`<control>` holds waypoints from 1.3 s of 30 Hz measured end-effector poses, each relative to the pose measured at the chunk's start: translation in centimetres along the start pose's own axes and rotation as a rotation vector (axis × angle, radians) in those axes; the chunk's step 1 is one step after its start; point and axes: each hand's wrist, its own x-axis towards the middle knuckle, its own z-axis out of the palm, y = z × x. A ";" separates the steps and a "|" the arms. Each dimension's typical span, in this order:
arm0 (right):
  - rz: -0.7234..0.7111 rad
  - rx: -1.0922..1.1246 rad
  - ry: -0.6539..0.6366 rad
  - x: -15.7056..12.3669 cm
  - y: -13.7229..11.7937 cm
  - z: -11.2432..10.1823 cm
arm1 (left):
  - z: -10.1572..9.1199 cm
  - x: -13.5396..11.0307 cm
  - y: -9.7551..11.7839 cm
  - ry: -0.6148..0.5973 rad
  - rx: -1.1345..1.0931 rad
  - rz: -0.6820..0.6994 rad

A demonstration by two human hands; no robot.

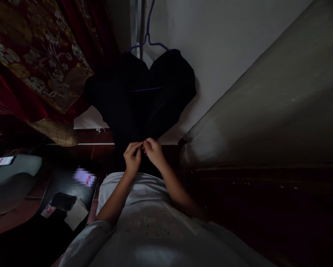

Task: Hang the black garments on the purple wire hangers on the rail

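Note:
A black garment [166, 92] hangs on a purple hanger [148, 39], its front open in a V with the hanger's lower bar showing across the gap. My left hand [133, 156] and my right hand [154, 152] meet at the bottom of that V. Thumb and fingers of each hand are pinched together on the garment's front edges, fingertips nearly touching. Whether a button or other small fastener lies between them is too dark to see. Below the hands, the garment's lower part is lost in shadow.
Red curtains with gold and silver embroidery [53, 55] hang at left. A dark table [57, 181] holds a phone [63, 201], papers [76, 214] and a blurred lit screen [84, 177]. Another phone [4, 160] lies on a grey seat [24, 165]. A large pale covered surface [266, 122] stands at right.

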 end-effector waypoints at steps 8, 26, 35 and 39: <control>0.008 0.040 -0.097 0.6 0.6 0.5 | 1.0 -0.4 -2.1 0.043 -0.257 -0.355; 0.327 0.501 -0.160 -0.1 -3.2 -1.7 | -0.2 -0.1 -1.3 -0.099 -0.018 -0.244; 0.083 0.656 0.107 9.9 -12.5 -4.0 | 0.2 0.4 -1.4 -0.215 0.114 -0.147; -0.146 0.588 0.114 13.1 -18.0 -6.2 | 0.6 -0.3 -1.5 -0.285 0.126 -0.126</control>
